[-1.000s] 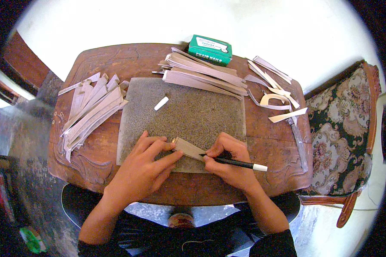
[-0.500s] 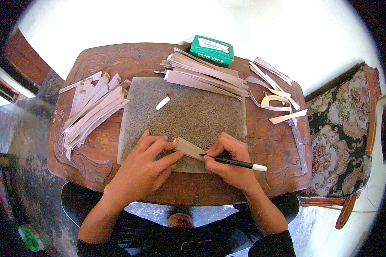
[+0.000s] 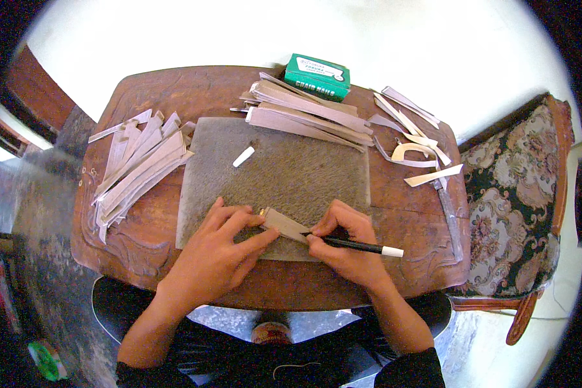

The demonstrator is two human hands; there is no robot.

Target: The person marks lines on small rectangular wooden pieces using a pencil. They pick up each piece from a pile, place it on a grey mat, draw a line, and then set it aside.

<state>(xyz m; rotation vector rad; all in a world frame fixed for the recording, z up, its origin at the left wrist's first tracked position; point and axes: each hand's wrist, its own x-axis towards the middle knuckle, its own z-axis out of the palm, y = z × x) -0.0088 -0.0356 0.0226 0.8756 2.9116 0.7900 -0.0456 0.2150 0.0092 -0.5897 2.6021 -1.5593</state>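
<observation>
My left hand [image 3: 220, 249] rests on the grey speckled mat [image 3: 284, 171], its thumb and fingertips holding down a short brownish-grey strip [image 3: 282, 224]. A small yellowish bit shows at the strip's upper left end; what it is, I cannot make out. In my right hand [image 3: 346, 246] is a black marker pen [image 3: 359, 245] with a white end, gripped between thumb and fingers. The pen's tip touches or nearly touches the strip near its right end, which the fingers partly hide. A white pen cap [image 3: 244, 156] lies on the mat beyond my left hand.
The mat lies on a carved wooden table [image 3: 155, 90]. Stacked strips fan out at the left [image 3: 142, 171] and far side [image 3: 307, 113]. Behind them sits a green box [image 3: 317, 77]. Pale offcuts [image 3: 420, 145] and a knife-like blade [image 3: 449, 223] lie right, near a floral chair [image 3: 507, 200].
Both hands, the pen and the strip hold almost the same places. The whole view has shifted very slightly.
</observation>
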